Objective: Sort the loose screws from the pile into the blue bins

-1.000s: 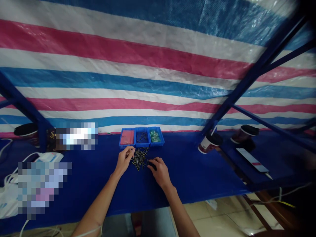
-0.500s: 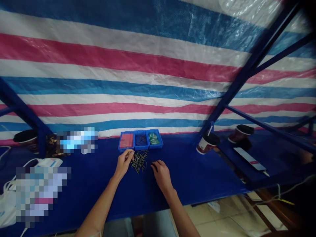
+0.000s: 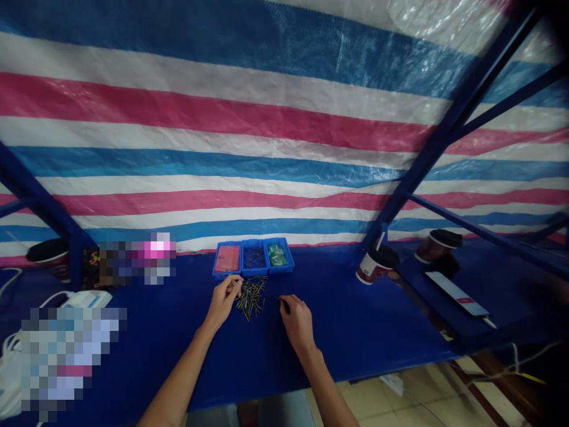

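Observation:
A loose pile of thin dark and brassy screws (image 3: 251, 298) lies on the blue table in front of me. At the pile's left edge is my left hand (image 3: 226, 296), its thumb and fingers pinched together; what is between them, if anything, is too small to make out. My right hand (image 3: 297, 317) is a short way right of the pile, closed in a pinch, and a thin dark screw (image 3: 278, 298) pokes out of its fingertips. Just behind the pile, three blue bins stand in a row: one with pink packets (image 3: 227, 258), one with dark screws (image 3: 255, 257), one with green-and-white packets (image 3: 278, 255).
A lidded cup (image 3: 376, 265) stands to the right by a blue metal post, with another cup (image 3: 438, 245) and a phone (image 3: 457, 295) beyond it. A white power strip (image 3: 91, 299) with cables and blurred-out items are on the left. A striped sheet (image 3: 249, 130) hangs behind.
My right hand has drawn away from the pile to the right, fingers closing on a screw. My left hand stays at the pile's left edge. The view has tilted slightly upward.

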Motion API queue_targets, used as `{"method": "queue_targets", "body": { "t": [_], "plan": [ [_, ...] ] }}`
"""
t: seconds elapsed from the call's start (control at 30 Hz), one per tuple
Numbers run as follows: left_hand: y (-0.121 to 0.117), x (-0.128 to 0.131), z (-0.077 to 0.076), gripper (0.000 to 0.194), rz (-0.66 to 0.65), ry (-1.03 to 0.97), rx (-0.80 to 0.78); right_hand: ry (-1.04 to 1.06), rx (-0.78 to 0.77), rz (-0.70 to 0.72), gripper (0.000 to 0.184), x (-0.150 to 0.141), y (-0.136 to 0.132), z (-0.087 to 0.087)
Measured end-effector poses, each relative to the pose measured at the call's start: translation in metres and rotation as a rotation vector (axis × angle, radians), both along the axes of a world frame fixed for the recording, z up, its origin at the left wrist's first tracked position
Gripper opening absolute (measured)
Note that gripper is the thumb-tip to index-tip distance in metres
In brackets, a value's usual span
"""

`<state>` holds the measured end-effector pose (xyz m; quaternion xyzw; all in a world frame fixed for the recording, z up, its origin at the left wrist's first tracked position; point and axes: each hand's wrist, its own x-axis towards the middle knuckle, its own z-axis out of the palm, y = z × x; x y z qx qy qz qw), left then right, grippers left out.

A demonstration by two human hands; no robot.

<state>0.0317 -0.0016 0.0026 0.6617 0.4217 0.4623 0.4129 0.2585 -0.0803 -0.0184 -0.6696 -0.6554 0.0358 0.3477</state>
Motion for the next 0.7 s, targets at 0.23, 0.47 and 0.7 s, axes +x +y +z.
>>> {"method": "queue_targets", "body": {
  "t": [0.23, 0.47, 0.7],
  "plan": [
    [0.002, 0.0, -0.001, 0.027, 0.017, 0.028, 0.008, 0.299, 0.049, 0.174, 0.022, -0.013, 0.025, 0.028],
    [0.001, 0.001, 0.001, 0.036, -0.031, 0.103, 0.002, 0.308, 0.093, 0.435, 0.019, -0.047, 0.066, 0.044],
    [0.002, 0.002, 0.002, 0.038, -0.016, 0.138, 0.033, 0.329, 0.101, 0.476, 0.018, -0.06, 0.07, 0.036]
  ]
}}
